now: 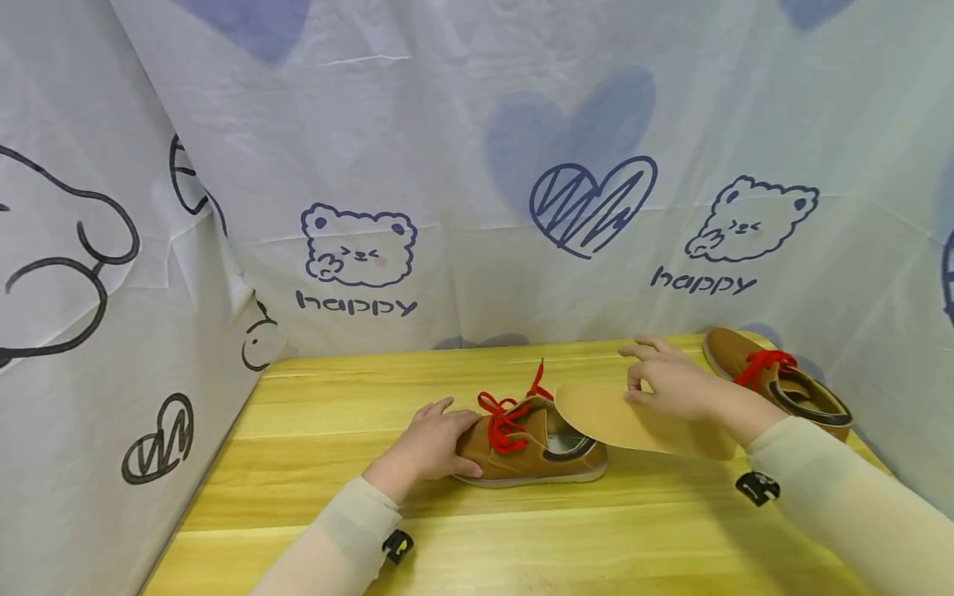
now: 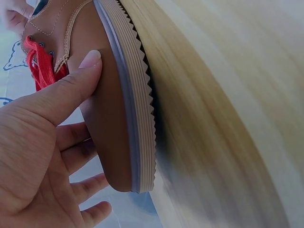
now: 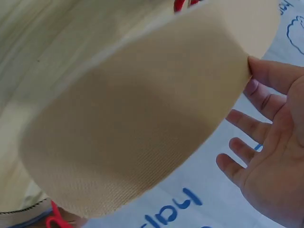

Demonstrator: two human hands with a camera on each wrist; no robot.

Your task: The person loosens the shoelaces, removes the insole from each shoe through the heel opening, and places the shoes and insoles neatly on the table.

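A brown shoe with red laces stands on the table, its toe toward the left. My left hand grips the toe part; in the left wrist view the thumb lies on the near side of the brown leather and the fingers are on the far side. Between thumb and fingers my right hand pinches the edge of a tan insole. One end of that insole is at the shoe's opening, while the other end stretches to the right above the table. The right wrist view shows its broad, ribbed face.
Another brown shoe with red laces lies at the back right of the table, beyond my right wrist. The yellow wooden table meets a white printed cloth at the back and sides.
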